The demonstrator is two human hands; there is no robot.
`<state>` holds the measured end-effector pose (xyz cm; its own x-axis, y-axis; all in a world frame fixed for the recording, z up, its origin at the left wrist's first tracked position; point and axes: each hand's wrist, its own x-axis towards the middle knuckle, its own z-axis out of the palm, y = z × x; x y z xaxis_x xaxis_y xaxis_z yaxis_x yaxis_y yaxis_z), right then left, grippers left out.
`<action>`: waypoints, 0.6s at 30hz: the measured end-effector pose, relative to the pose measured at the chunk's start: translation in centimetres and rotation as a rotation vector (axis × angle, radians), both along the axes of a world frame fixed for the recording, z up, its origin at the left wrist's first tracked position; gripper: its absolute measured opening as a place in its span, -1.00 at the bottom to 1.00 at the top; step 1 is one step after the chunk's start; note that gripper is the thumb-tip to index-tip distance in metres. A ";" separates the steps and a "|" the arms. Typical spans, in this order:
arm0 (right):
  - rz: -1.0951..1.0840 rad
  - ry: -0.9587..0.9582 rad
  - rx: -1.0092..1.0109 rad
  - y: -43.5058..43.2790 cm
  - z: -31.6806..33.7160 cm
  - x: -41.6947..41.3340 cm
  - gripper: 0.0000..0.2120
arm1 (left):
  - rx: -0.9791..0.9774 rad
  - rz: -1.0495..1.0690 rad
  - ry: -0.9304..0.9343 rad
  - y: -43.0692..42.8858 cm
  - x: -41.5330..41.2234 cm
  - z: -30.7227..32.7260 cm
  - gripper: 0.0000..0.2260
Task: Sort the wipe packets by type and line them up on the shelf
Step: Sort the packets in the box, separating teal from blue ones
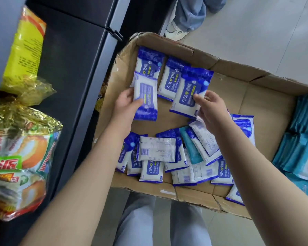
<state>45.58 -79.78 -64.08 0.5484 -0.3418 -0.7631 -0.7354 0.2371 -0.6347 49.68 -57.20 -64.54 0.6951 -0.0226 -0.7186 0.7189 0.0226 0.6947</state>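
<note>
An open cardboard box (pixel 183 48) holds several blue-and-white alcohol wipe packets. My left hand (pixel 125 103) grips one blue-and-white packet (pixel 146 96) upright above the box floor. My right hand (pixel 209 107) pinches the lower edge of another blue-and-white packet (pixel 192 91), which overlaps two packets (pixel 169 79) laid side by side at the box's far wall. A loose pile of blue-and-white packets (pixel 158 157) lies along the near wall, with one teal packet (pixel 190 146) among them. Teal packets (pixel 302 148) stand grouped at the box's right end.
A dark shelf unit (pixel 75 68) stands to the left of the box. Yellow and orange snack bags (pixel 20 148) sit on its left side. Another person's shoe and trouser leg (pixel 178 29) stand on the tiled floor beyond the box. My own legs show below the box.
</note>
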 end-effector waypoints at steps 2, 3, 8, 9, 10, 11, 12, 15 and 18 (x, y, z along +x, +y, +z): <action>-0.004 -0.014 -0.011 1.0 -0.7 1.6 -0.91 | 0.080 -0.029 -0.075 -0.4 2.2 -0.6 -0.66; -0.009 -0.011 -0.025 1.4 -1.1 2.4 -0.88 | 0.136 -0.050 -0.118 -0.7 3.2 -1.0 -0.66; 0.029 0.018 -0.227 2.7 -3.0 4.9 -0.79 | 0.466 -0.156 -0.321 -1.8 6.4 -3.0 -0.64; 0.052 0.027 -0.272 2.9 -3.3 5.2 -0.77 | 0.532 -0.176 -0.357 -2.0 6.7 -3.1 -0.66; 0.076 0.030 -0.309 3.1 -3.4 5.5 -0.75 | 0.586 -0.188 -0.386 -2.1 6.9 -3.3 -0.68; 0.100 0.027 -0.339 3.2 -3.6 5.7 -0.75 | 0.628 -0.194 -0.406 -2.2 7.1 -3.4 -0.71; 0.128 0.022 -0.370 3.4 -3.7 5.9 -0.76 | 0.664 -0.198 -0.420 -2.3 7.1 -3.5 -0.73; 0.196 0.023 -0.481 3.8 -4.0 6.5 -0.77 | 0.749 -0.219 -0.434 -2.5 7.1 -3.9 -0.79; 0.244 0.047 -0.565 3.8 -4.6 6.8 -0.74 | 0.770 -0.238 -0.444 -2.5 6.9 -4.1 -0.74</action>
<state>52.42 -75.95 -68.64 0.6320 -0.5693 -0.5257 -0.7563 -0.3052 -0.5787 56.63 -59.69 -68.60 0.9492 0.1740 -0.2622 0.3089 -0.6752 0.6699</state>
